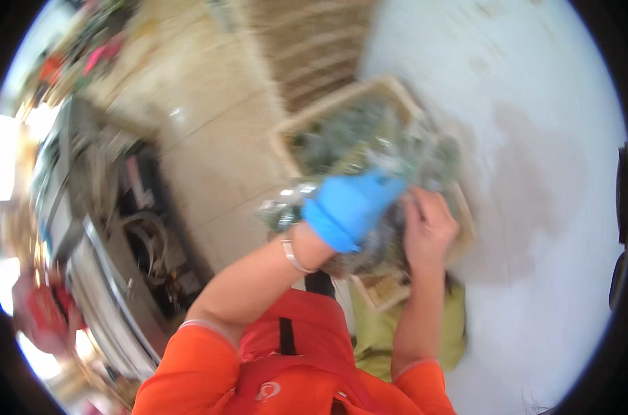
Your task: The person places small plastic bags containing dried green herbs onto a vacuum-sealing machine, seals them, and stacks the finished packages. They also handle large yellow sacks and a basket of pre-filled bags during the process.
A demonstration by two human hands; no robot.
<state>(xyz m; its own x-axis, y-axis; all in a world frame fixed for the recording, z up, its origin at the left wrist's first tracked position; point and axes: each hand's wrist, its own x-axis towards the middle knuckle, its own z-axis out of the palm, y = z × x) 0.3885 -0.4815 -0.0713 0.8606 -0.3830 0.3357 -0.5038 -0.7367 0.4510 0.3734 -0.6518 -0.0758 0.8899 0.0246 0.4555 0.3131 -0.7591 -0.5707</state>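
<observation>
By the white wall [549, 90], the left hand [352, 206] partly hides blurred clear plastic [431, 153].

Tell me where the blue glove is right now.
In the head view, the blue glove sits near the middle, worn on the left hand, just left of the bare right hand and over the pale-rimmed box.

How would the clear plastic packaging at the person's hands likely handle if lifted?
The clear plastic packaging would probably be floppy, since it looks thin and crumpled. Its shiny highlights suggest it may be slippery, though blur hides finer detail.
</observation>
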